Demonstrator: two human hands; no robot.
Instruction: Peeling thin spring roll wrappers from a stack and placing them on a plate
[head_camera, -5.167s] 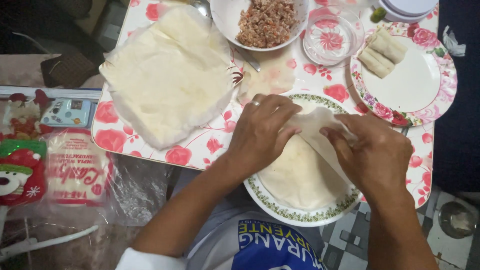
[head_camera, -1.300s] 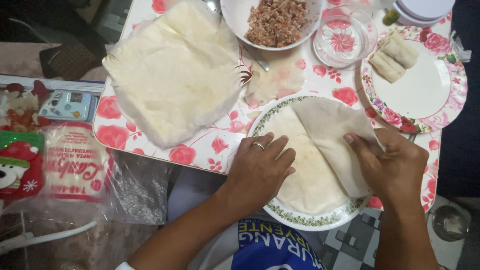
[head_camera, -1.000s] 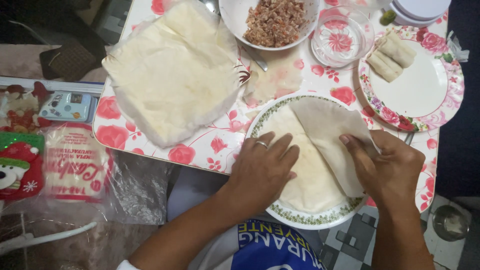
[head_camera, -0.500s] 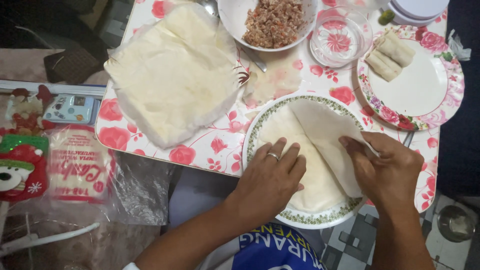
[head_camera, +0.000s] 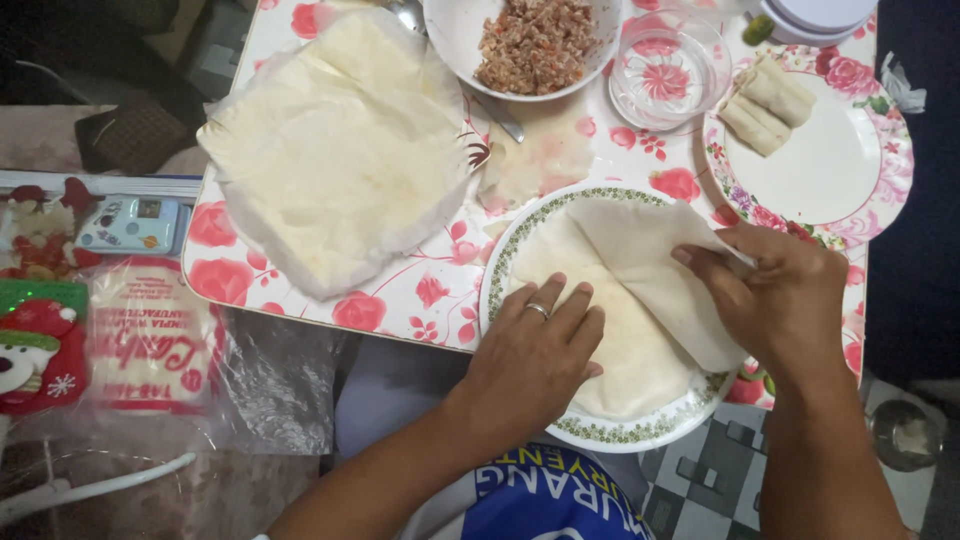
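A: Head view first. What are the hands doing?

B: The left hand (head_camera: 535, 350) lies flat and open, fingers spread, pressing down on a pale round wrapper sheet (head_camera: 620, 340) at about 6 o'clock in the picture. A ring shows on one finger. The right hand (head_camera: 785, 300), at 4 o'clock, is closed in a pinch on the edge of a second wrapper (head_camera: 650, 260), which is lifted and folded across the first.

A: Where do the wrappers sit?

B: Both rest on a white plate with a green patterned rim (head_camera: 500, 270), just right of centre on the bench (head_camera: 420, 290), which has a rose-printed covering.

A: And around that plate?

B: At 10 o'clock from it lies a stack of loose wrappers (head_camera: 340, 170), well apart from the hands. At 12 o'clock stands a white bowl of minced filling (head_camera: 535, 45), with a spoon handle (head_camera: 495, 115) poking out below it. At 1 o'clock is a small clear glass dish (head_camera: 668, 75). At 2 o'clock a flowered plate (head_camera: 830, 165) carries two finished rolls (head_camera: 765, 105) near its upper left rim.

A: Off the bench?

B: At 9 o'clock, a clear plastic package with red print (head_camera: 150, 340), and beside it a red and green festive bag (head_camera: 35, 340).
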